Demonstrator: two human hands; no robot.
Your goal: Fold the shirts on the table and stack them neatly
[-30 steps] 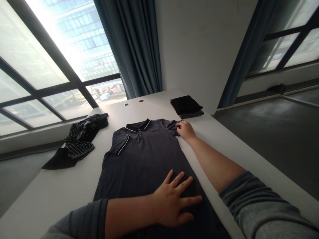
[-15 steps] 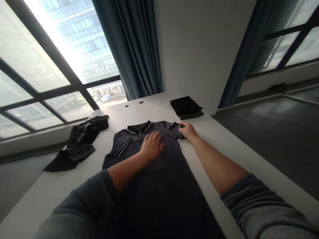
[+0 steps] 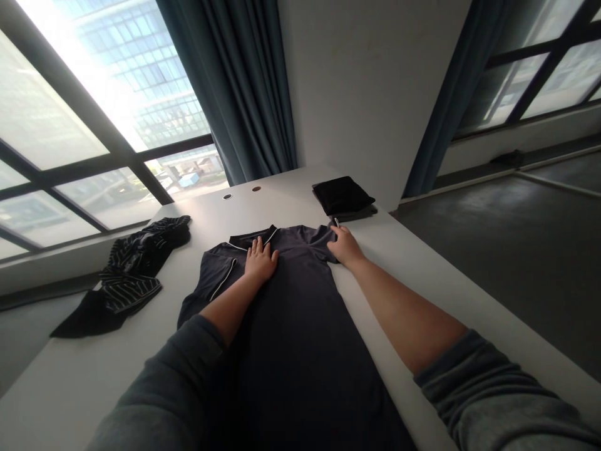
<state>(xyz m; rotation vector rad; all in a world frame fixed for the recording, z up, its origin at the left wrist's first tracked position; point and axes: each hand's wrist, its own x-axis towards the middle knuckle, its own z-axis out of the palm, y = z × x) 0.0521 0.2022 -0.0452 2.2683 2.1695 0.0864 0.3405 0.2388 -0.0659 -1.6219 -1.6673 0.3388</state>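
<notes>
The shirt (image 3: 291, 326) lies front up on the tabletop (image 3: 389, 282), the left hand (image 3: 261, 262) spread flat at its collar (image 3: 239, 240), the right hand (image 3: 346, 245) pinching a sleeve (image 3: 321, 240). A tug there against too light a press could skew or crease the shirt — even brush the stack (image 3: 345, 195). The hem is cut off, the left hand hides the cloth beneath — layers in the pinch are hard to tell

No text, label, brand, number or sign can be read on anything in view.
</notes>
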